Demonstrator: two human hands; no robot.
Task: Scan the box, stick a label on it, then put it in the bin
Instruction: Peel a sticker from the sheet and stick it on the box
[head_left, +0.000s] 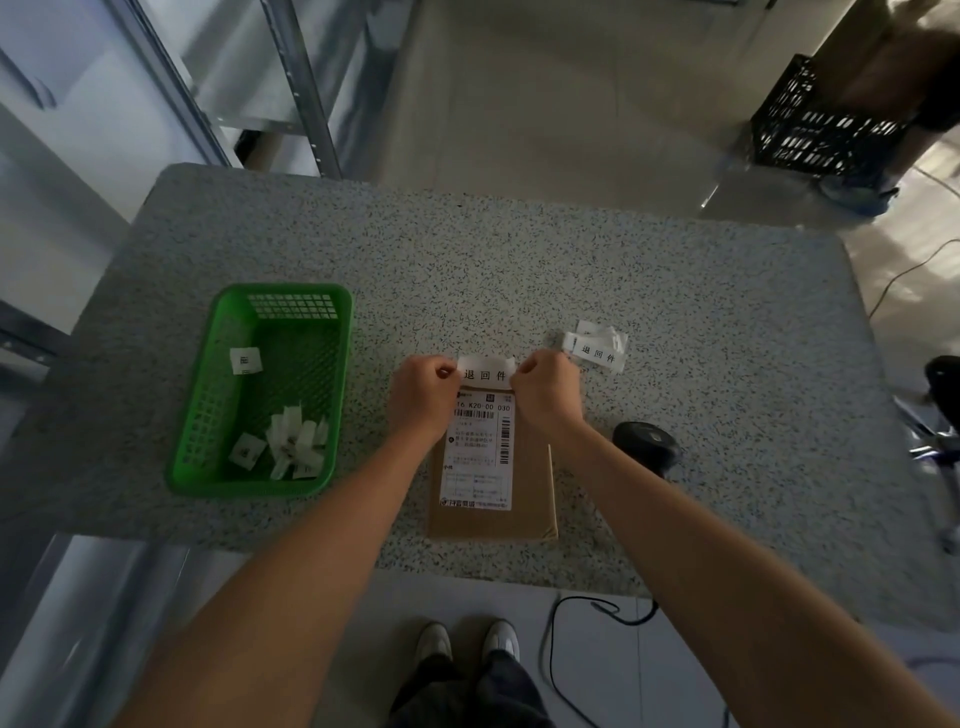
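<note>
carefully pinching the label (485, 373) by its two ends, left hand (423, 397) and right hand (545, 397) both closed on it, holding it taut over the far edge of the box (527, 493) lying flat on the table (675, 291); lowering it level, pressing from the middle outward, avoiding wrinkles

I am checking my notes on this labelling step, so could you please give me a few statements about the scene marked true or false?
1. Both hands, left hand and right hand, hold the white label by its ends. True.
2. The cardboard box sits inside the green basket. False: it lies on the table.
3. The basket holds paper scraps. True.
4. The scanner is left of the box. False: it lies to its right.
</note>
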